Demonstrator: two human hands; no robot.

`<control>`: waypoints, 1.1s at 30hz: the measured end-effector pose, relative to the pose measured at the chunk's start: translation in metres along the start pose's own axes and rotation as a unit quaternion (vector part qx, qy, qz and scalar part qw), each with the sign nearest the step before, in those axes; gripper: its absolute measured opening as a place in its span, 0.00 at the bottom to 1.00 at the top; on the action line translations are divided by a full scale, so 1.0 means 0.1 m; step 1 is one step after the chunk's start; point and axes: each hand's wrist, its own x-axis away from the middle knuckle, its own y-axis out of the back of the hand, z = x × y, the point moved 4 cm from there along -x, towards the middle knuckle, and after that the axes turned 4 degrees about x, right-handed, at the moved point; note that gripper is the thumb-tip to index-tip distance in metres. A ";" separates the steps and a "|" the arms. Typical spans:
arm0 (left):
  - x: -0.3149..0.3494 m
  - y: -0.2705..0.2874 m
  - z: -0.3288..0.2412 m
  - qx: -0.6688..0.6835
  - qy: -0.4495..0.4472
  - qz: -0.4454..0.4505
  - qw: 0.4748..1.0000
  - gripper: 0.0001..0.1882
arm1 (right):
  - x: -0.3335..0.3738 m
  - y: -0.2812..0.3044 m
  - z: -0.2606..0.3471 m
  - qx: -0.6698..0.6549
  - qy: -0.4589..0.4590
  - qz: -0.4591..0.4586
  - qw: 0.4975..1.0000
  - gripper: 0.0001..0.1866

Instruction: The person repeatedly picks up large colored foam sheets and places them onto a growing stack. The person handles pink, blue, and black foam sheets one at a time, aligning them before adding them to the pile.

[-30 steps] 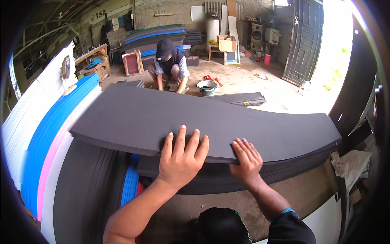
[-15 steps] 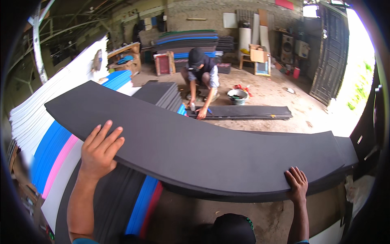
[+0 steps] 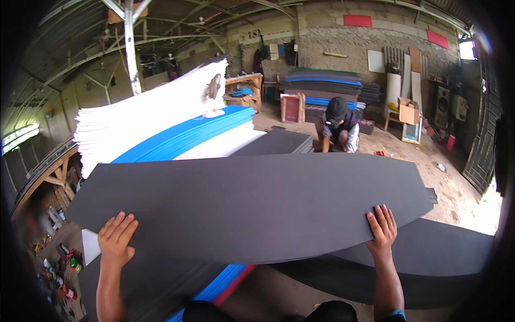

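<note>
A long dark grey foam sheet [image 3: 247, 206] spans the space in front of me, raised over the things below it. My left hand [image 3: 116, 240] is closed on its near edge at the left, fingers on top. On the near edge at the right, my right hand [image 3: 382, 231] grips the same sheet, fingers on the upper face. Parts of both thumbs and the underside are hidden. At the lower right lies a pile of similar dark sheets [image 3: 418, 255], apart from my right hand. Dark, blue and red sheets [image 3: 220, 287] show under the held one.
Blue sheets [image 3: 188, 131] and tall white sheets [image 3: 145, 112] are stacked ahead on the left. A co-worker [image 3: 339, 123] squats beyond the held sheet. Farther back stand a pile of coloured sheets [image 3: 322, 86] and a cardboard box [image 3: 409, 111]. Clutter [image 3: 59, 268] covers the left floor.
My view has swung left. Both hands have carried the sheet leftward, off the dark pile that now shows at the right. My right hand now holds it farther from that pile.
</note>
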 end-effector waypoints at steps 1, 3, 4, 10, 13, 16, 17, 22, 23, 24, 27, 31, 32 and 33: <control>0.19 0.13 0.03 -0.012 0.020 0.012 1.000 0.30 | -0.17 -0.10 0.10 -0.018 0.007 -0.018 1.000 0.33; 0.57 0.44 0.07 -0.033 0.050 0.029 0.998 0.30 | -0.50 -0.31 0.32 -0.069 0.026 -0.014 0.997 0.31; 0.75 0.57 0.08 -0.045 0.067 0.042 0.996 0.30 | -0.68 -0.43 0.46 -0.086 0.056 -0.037 0.994 0.31; 1.74 1.19 0.02 -0.124 0.134 0.097 0.978 0.34 | -1.53 -1.24 1.47 -0.172 0.166 -0.082 0.968 0.31; 2.07 1.21 -0.06 -0.133 0.203 0.111 0.964 0.37 | -1.78 -1.74 1.92 -0.213 0.197 -0.044 0.956 0.34; 2.27 0.92 -0.29 -0.133 0.253 0.121 0.951 0.42 | -1.78 -2.31 2.35 -0.210 0.204 0.075 0.953 0.37; 2.32 0.80 -0.38 -0.134 0.265 0.124 0.947 0.42 | -1.73 -2.49 2.51 -0.200 0.200 0.123 0.951 0.37; 2.47 0.37 -0.67 -0.074 0.314 0.186 0.928 0.42 | -1.32 -3.04 2.80 -0.131 0.175 0.347 0.912 0.37; 2.48 0.36 -0.67 -0.079 0.322 0.174 0.927 0.42 | -1.31 -3.06 2.80 -0.143 0.171 0.328 0.918 0.38; 2.48 0.36 -0.67 -0.076 0.319 0.179 0.928 0.41 | -1.28 -3.06 2.78 -0.150 0.169 0.318 0.921 0.39; 2.46 0.36 -0.57 -0.077 0.317 0.172 0.929 0.40 | -1.32 -3.08 2.74 -0.151 0.175 0.306 0.924 0.40; 2.39 0.27 -0.47 -0.073 0.306 0.174 0.933 0.40 | -1.41 -3.11 2.72 -0.124 0.179 0.337 0.916 0.39; 2.36 0.24 -0.47 -0.072 0.302 0.177 0.934 0.40 | -1.42 -3.12 2.71 -0.115 0.179 0.352 0.912 0.38; 2.33 0.21 -0.48 -0.075 0.300 0.177 0.934 0.40 | -1.44 -3.13 2.69 -0.119 0.174 0.354 0.911 0.38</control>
